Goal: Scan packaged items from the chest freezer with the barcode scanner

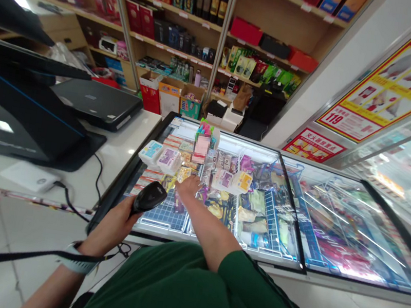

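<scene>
My left hand (123,216) is wrapped round a black handheld barcode scanner (151,197), its head pointing up and right over the freezer's edge. My right hand (189,188) reaches forward above the glass, fingers closed at a small yellow-labelled pack (184,174); their exact hold is partly hidden. Left of it, on the glass, sit clear plastic boxes with a blue label (151,150) and a purple label (168,159). To the right are a purple-labelled box (223,179) and a yellow-labelled box (243,182). Behind stands a colourful item (206,129) with a blurred pink front.
The glass-topped chest freezer (266,252) holds wire baskets of packaged food. At left, the counter (123,156) carries a black checkout terminal (40,112), a white cabled box (30,175) and a black flat device (97,100). Stocked shelves (177,9) line the back.
</scene>
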Demonstrator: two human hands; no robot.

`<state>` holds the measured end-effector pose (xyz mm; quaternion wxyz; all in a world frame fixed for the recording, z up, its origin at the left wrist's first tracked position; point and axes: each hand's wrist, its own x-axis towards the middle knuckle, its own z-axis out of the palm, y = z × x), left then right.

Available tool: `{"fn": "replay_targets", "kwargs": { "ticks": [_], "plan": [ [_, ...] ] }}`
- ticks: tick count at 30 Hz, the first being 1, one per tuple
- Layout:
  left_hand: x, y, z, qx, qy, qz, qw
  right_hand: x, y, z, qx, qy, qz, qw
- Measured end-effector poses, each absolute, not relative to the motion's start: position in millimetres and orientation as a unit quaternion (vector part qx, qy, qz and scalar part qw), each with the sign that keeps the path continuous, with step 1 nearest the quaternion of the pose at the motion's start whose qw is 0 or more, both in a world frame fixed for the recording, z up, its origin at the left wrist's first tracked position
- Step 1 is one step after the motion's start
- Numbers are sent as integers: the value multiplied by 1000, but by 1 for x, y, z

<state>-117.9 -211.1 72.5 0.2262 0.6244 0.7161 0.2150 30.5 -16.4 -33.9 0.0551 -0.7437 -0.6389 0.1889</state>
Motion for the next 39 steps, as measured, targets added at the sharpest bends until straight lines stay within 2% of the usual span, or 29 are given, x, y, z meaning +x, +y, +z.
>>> {"fn": "replay_targets", "kwargs": {
  "ticks": [17, 22, 31, 34, 39],
  "plan": [
    [-110, -211, 84, 618, 714, 215, 249, 56, -16, -38, -745, -634, 181, 99],
    [-108, -206, 84, 617, 713, 217, 251, 87, -25, -21, -720, -661, 142, 156],
    [-87, -193, 105, 629, 677, 255, 284, 137, -53, 17, -541, -779, -20, 316],
    [-80, -189, 114, 630, 672, 263, 287, 139, -61, 23, -522, -785, -27, 333],
    [-75, -188, 123, 624, 666, 276, 301, 137, -67, 25, -530, -787, -16, 316]
  ]
}}
